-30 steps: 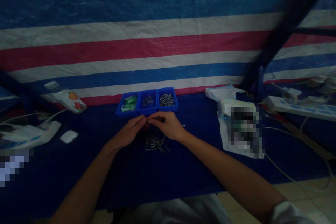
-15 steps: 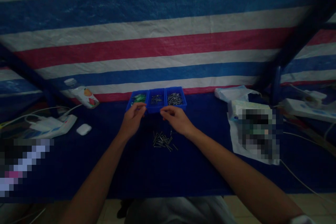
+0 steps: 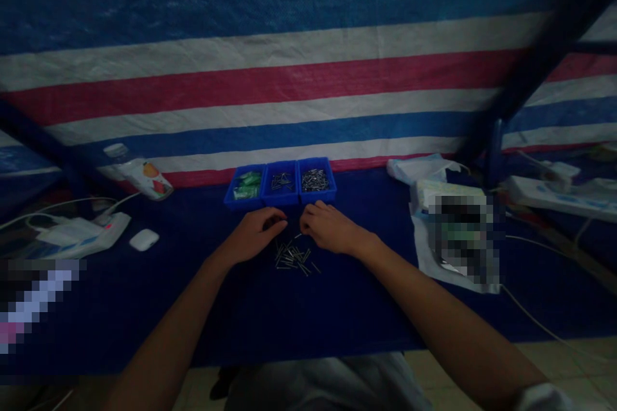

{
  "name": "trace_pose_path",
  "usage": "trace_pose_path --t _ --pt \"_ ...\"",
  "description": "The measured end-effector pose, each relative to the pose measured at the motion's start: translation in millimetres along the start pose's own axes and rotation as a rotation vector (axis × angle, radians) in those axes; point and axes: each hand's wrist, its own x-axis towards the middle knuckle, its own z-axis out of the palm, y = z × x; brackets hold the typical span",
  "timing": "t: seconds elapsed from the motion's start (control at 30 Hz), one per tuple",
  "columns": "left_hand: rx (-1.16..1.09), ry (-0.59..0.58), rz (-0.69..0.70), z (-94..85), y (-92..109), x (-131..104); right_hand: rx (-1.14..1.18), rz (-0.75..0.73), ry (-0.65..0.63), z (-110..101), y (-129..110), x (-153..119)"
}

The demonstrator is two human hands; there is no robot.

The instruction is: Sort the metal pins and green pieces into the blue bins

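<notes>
A loose pile of thin metal screws (image 3: pixel 293 258) lies on the dark blue tabletop. Just above its right side is my right hand (image 3: pixel 330 226), fingertips pinched together, with a small bright screw (image 3: pixel 298 236) showing beneath them. At the pile's upper left hovers my left hand (image 3: pixel 255 232), its curved fingers and thumb apart and nothing visible between them. Beyond both hands stand three joined blue bins: the left bin (image 3: pixel 230 200) holds green packets, the middle bin (image 3: pixel 279 200) a few screws, and the right bin (image 3: pixel 317 196) a dense heap of small metal parts.
A bottle (image 3: pixel 152 180) leans at the back left, near a power strip (image 3: pixel 113 231) and a small white case (image 3: pixel 144 240). To the right, a tissue pack (image 3: pixel 450 196) and white paper (image 3: pixel 427 263) lie by a cable. Striped sheeting (image 3: pixel 289 90) hangs behind.
Both hands have come back from the bins' front edge toward the screw pile. My left fingers have spread apart. The whole view has shifted slightly.
</notes>
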Motion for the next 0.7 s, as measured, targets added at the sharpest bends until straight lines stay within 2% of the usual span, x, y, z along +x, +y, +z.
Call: trace_pose_path --t 0.2,0.43,0.63,0.7 --pt "0.046 -0.025 0.127 5.1 5 0 0.232 0.004 0.19 0 -6 7" --pt "-0.117 0.04 0.05 3.3 4 0 0.888 0.145 0.349 6 -13 17" --pt "-0.274 0.03 0.044 3.8 5 0 0.967 0.183 0.465 6 -10 20" --pt "-0.306 0.04 0.047 5.1 4 0 0.972 0.253 0.479 4 -6 20"
